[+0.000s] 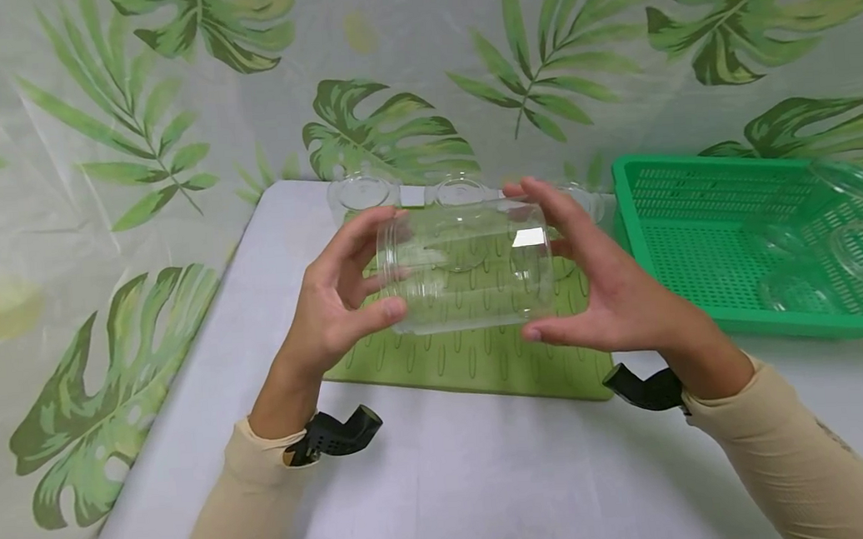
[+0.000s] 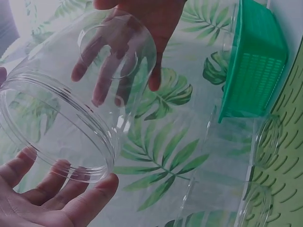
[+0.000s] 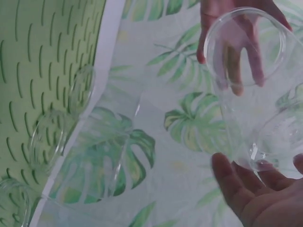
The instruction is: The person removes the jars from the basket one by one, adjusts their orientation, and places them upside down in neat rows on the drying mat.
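Note:
A clear, empty plastic jar (image 1: 469, 267) lies sideways in the air over the green mat, held between both hands. Its threaded mouth points left, where my left hand (image 1: 346, 296) grips the rim with the thumb in front and fingers behind. At the base end, my right hand (image 1: 601, 283) spans the jar, thumb low and fingers on the upper side. The left wrist view shows the ridged neck (image 2: 61, 104) against the left fingertips. In the right wrist view, the round base (image 3: 265, 165) sits at the right fingers.
Clear jars (image 1: 363, 192) stand in a row along the back of the green ridged mat (image 1: 469, 384). On the right, a green plastic basket (image 1: 781, 324) holds several clear round pieces (image 1: 797, 290). A leaf-print sheet (image 1: 401, 46) hangs behind the white table (image 1: 447, 485).

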A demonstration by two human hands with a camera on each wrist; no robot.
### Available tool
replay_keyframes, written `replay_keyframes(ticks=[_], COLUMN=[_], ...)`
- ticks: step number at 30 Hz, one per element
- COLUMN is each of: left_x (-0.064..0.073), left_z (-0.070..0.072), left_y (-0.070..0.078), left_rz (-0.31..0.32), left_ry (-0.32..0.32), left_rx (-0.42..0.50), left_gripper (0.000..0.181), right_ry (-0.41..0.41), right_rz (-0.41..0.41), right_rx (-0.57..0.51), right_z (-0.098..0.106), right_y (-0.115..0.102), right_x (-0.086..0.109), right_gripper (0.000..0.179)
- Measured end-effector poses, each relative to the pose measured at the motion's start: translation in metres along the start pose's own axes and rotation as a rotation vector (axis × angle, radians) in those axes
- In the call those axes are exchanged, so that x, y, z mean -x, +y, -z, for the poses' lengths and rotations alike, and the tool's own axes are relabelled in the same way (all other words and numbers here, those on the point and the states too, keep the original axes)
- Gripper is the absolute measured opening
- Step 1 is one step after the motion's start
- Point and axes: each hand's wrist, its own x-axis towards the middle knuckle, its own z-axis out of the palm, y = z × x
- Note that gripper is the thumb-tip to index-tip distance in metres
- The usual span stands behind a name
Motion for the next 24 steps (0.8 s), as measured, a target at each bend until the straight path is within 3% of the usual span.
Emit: replay_keyframes(ticks=[6, 9, 16, 24], left_x=[-0.001, 0.0, 0.004, 0.007], left_z=[0.001, 0.001, 0.005, 0.007], left_y=[-0.003, -0.003, -0.005, -0.014], left_rz=[0.066, 0.108, 0.188, 0.238], left_ry=[-0.024, -0.05, -0.124, -0.147], left_rx=[0.121, 0.159, 0.197, 0.216], left_gripper=[0.07, 0.069, 0.075, 0.077], right_ry=[0.038, 0.044, 0.045, -0.003], right_rz=[0.121, 0.136, 0.026, -0.086], right_rx=[-0.136, -0.151, -0.132, -0.041], right_z=[0.001, 0.001, 0.002, 0.001], right_y=[0.003, 0.005, 0.004, 0.001], right_x=[-0.003, -0.002, -0.003, -0.003], right_gripper=[0.109, 0.105, 0.103, 0.11])
